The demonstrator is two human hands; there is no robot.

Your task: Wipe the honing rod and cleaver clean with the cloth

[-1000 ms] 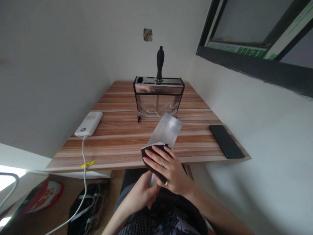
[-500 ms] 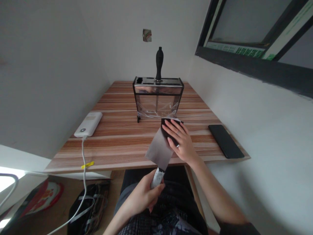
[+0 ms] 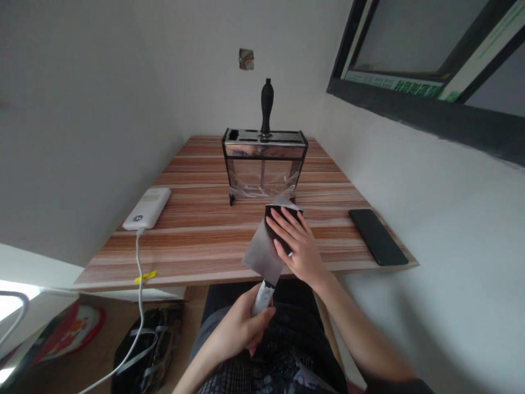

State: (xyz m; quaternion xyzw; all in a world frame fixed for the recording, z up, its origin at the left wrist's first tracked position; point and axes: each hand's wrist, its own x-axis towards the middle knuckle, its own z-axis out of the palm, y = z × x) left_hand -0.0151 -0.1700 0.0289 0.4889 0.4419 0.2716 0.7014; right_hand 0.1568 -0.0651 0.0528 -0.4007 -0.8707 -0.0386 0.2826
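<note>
left grip (image 3: pixel 247 322): knife handle (image 3: pixel 262 298) | right grip (image 3: pixel 299 243): black sheet (image 3: pixel 280 239) against blade (image 3: pixel 262 254) | phone (image 3: pixel 378 237): right

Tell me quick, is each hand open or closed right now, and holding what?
Left hand: closed, holding the whitish handle.
Right hand: open, fingers laid over the dark sheet on the metal blade.

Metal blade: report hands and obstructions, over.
Left hand gripping the pale handle. Right hand flat on black sheet over the metal blade. Sheet partly hides blade.

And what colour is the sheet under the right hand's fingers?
The sheet looks black on top, seen best in the head view.
</note>
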